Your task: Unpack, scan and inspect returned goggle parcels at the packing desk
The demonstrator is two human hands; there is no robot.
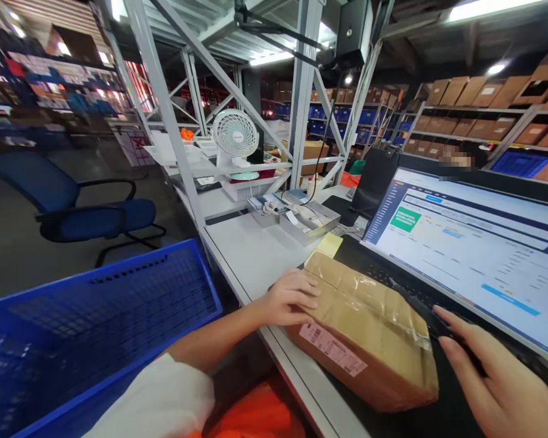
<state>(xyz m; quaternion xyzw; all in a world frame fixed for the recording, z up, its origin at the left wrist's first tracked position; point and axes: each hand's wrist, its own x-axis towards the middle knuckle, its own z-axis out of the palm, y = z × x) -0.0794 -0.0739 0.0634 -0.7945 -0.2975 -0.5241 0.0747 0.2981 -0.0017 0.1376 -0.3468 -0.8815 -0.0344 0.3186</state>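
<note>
A taped brown cardboard box (369, 328) lies at the front of the desk, with a printed label (333, 349) on its near side. My left hand (293, 298) is closed over its left end, the fingers bent onto the top; the thumb is hard to make out. To the right of the box, my right hand (497, 371) is apart from it, thumb and forefinger stretched out beside the black keyboard (379, 272). I see nothing held in that hand, though its other fingers are hidden. Behind it stands a lit laptop screen (466, 243).
A blue plastic crate (119, 328) is at my left, beside the grey desk (246, 246). Further back are a grey tray of small items (313, 222), a white fan (235, 135) and metal frame posts (164, 115). A blue chair (91, 210) stands far left.
</note>
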